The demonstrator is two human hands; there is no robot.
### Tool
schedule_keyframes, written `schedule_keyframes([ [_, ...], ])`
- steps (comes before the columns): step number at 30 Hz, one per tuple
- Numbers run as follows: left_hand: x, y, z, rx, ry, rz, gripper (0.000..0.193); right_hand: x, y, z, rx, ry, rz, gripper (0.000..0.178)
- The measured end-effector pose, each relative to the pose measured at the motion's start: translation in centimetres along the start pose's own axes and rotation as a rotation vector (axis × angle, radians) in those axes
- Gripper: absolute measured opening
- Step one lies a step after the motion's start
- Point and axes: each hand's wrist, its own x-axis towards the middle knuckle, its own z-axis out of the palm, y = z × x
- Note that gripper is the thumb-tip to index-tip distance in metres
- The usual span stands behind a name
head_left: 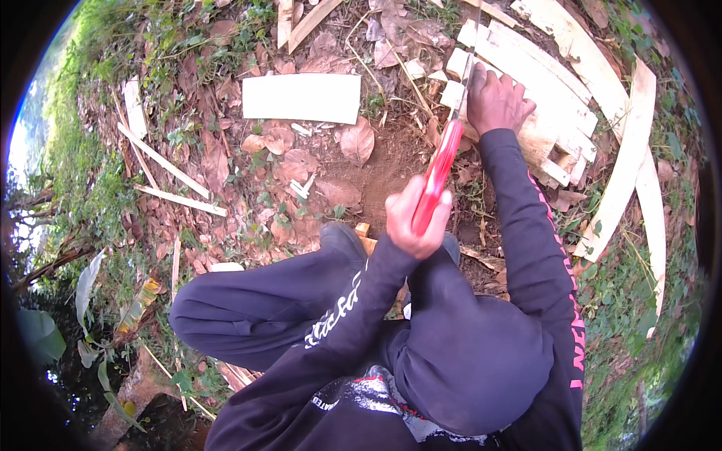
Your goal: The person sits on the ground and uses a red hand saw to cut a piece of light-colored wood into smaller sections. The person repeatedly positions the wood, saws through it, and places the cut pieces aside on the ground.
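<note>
My left hand (418, 218) is closed around the red handle of a handsaw (444, 158). Its thin blade points away from me, seen nearly edge-on, and runs along the left ends of some pale boards. Beside the blade, my right hand (498, 101) presses down on a stack of pale wooden boards (560, 113), its fingers bent over the wood close to the blade. The underside of that hand is hidden, and I cannot make out how deep the blade sits in the wood.
A pale rectangular board (301, 98) lies on leaf-strewn ground at the far left of the saw. Long curved wood strips (628, 173) lie to the right. Thin sticks (177, 173) are scattered at the left. My bent knee (474, 361) rises close below the saw handle.
</note>
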Motion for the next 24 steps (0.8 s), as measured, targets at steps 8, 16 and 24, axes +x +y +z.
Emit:
schedule_keyframes([
  [8, 5.3, -0.5, 2.3, -0.057, 0.002, 0.06, 0.016, -1.0, -0.2, -0.6, 0.048, -0.01, -0.07, 0.057],
  [16, -2.9, 1.7, -2.0, 0.062, -0.022, 0.022, 0.012, -0.3, 0.3, 0.4, 0.018, -0.001, -0.013, 0.058],
  [24, 4.9, -0.6, 1.3, -0.081, -0.021, 0.04, 0.015, -0.1, -0.2, -0.8, 0.047, -0.141, -0.01, 0.061],
])
